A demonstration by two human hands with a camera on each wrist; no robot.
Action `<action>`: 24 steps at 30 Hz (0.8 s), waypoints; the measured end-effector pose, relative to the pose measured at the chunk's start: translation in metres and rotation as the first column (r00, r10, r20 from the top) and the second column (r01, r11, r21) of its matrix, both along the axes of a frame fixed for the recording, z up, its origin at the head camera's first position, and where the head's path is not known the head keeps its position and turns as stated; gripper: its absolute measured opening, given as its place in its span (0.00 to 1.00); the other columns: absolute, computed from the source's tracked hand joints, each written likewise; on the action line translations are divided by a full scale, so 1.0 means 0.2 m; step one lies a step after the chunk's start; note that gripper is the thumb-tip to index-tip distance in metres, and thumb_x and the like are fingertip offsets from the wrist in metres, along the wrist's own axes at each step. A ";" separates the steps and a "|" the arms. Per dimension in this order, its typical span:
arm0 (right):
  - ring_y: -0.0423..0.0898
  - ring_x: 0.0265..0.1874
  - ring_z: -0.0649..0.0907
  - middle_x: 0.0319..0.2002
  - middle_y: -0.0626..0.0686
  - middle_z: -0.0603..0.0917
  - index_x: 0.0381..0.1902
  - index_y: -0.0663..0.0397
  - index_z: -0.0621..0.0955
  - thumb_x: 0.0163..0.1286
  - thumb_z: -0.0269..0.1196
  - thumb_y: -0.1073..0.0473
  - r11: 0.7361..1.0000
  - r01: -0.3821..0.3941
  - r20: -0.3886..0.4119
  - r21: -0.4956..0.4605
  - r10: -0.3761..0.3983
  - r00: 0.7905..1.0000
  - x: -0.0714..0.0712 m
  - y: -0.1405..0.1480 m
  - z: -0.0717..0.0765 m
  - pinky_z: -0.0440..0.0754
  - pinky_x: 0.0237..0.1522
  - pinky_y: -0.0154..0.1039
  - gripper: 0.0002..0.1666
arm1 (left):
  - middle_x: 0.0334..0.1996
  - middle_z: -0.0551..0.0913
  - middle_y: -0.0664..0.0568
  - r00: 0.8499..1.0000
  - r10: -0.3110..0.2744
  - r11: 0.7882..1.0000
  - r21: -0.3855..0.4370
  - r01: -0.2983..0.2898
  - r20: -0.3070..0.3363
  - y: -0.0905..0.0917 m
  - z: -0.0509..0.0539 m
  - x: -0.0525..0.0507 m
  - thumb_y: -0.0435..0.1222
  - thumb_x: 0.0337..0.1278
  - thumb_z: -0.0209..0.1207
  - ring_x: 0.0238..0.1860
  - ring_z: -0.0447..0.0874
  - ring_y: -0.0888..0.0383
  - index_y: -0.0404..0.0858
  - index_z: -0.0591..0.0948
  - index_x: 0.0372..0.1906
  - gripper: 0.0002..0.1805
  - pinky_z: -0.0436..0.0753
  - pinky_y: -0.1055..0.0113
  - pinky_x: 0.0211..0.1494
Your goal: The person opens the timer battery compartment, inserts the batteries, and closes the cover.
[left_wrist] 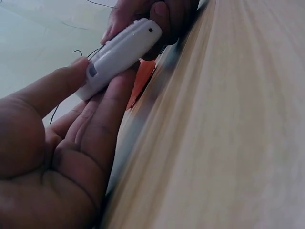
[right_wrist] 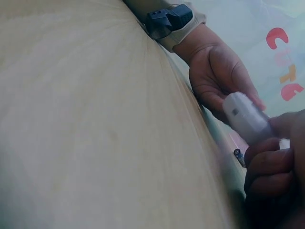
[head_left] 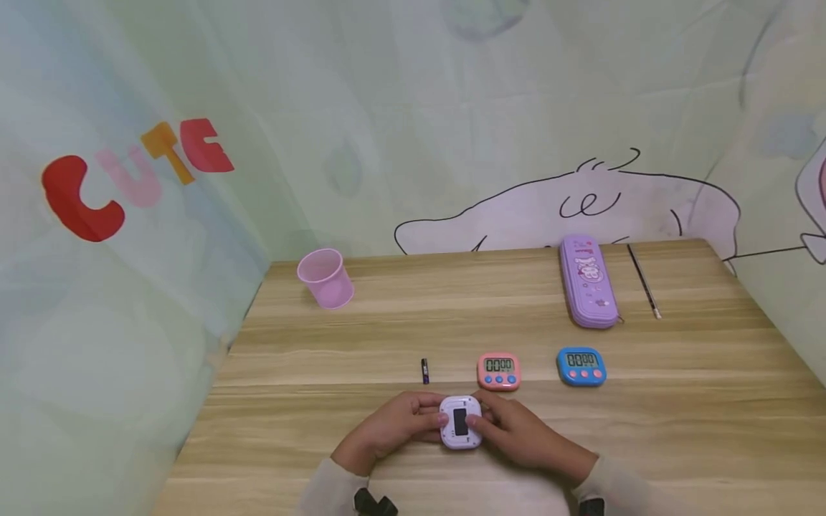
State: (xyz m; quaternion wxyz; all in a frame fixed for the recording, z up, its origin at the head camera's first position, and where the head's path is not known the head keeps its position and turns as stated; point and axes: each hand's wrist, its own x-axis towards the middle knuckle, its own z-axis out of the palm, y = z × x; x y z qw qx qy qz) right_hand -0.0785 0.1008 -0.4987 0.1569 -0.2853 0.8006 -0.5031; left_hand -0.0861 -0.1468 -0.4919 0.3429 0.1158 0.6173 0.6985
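Both hands hold a white timer (head_left: pixel 452 443) above the table, its back turned up with a dark rectangular area in the middle. The left hand (head_left: pixel 401 430) pinches one side, thumb on top and fingers underneath, as the left wrist view also shows. On the other side, the right hand (head_left: pixel 519 436) grips it, its thumb at the edge of the dark rectangle and its fingers curled below. Whether that rectangle is an open battery slot I cannot tell for sure. Just beyond the hands lie a small dark battery (head_left: pixel 424 371) and a pink timer (head_left: pixel 499 371).
A blue timer (head_left: pixel 581 367) lies to the right of the pink one. Farther back are a purple pencil case (head_left: pixel 589 283) and a pencil (head_left: pixel 644 281). A pink cup (head_left: pixel 328 281) stands at the back left of the wooden table (head_left: pixel 271 423). Printed cloth hangs behind.
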 end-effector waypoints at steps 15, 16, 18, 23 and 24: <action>0.36 0.34 0.81 0.32 0.36 0.83 0.53 0.41 0.73 0.77 0.51 0.45 0.999 0.003 -0.051 0.048 -0.001 0.999 0.02 -0.01 0.00 0.80 0.39 0.35 0.14 | 0.53 0.80 0.33 1.000 -0.021 1.000 0.005 0.021 -0.008 -0.02 0.00 0.00 0.32 0.66 0.58 0.49 0.84 0.48 0.22 0.70 0.63 0.25 0.83 0.57 0.54; 0.36 0.34 0.80 0.32 0.35 0.82 0.54 0.41 0.73 0.77 0.51 0.45 0.999 0.007 -0.062 0.053 -0.003 0.998 0.02 -0.01 0.00 0.80 0.38 0.35 0.14 | 0.53 0.80 0.34 1.000 -0.018 1.000 0.004 0.018 -0.008 -0.02 0.00 0.00 0.32 0.66 0.58 0.49 0.84 0.49 0.22 0.70 0.63 0.25 0.83 0.57 0.53; 0.35 0.32 0.79 0.31 0.35 0.82 0.54 0.41 0.73 0.77 0.50 0.45 0.998 0.011 -0.077 0.059 -0.007 0.997 0.02 -0.01 0.00 0.79 0.37 0.34 0.14 | 0.53 0.80 0.34 1.000 -0.015 1.000 0.004 0.015 -0.008 -0.01 0.00 0.00 0.31 0.66 0.58 0.48 0.84 0.50 0.22 0.70 0.63 0.24 0.83 0.57 0.53; 0.35 0.30 0.79 0.28 0.35 0.81 0.56 0.42 0.72 0.77 0.50 0.45 0.999 0.008 -0.076 0.053 -0.004 0.997 0.03 -0.01 0.01 0.78 0.35 0.33 0.16 | 0.53 0.80 0.33 1.000 -0.016 1.000 0.012 0.016 -0.005 -0.02 0.00 0.00 0.31 0.66 0.57 0.48 0.84 0.50 0.22 0.70 0.62 0.24 0.83 0.57 0.53; 0.35 0.29 0.79 0.27 0.35 0.80 0.56 0.42 0.72 0.77 0.50 0.45 0.999 0.008 -0.075 0.052 -0.004 0.997 0.03 -0.01 0.01 0.78 0.34 0.33 0.16 | 0.53 0.80 0.33 1.000 -0.018 1.000 0.014 0.018 -0.005 -0.02 0.01 0.00 0.30 0.66 0.58 0.48 0.84 0.50 0.22 0.70 0.62 0.24 0.83 0.57 0.54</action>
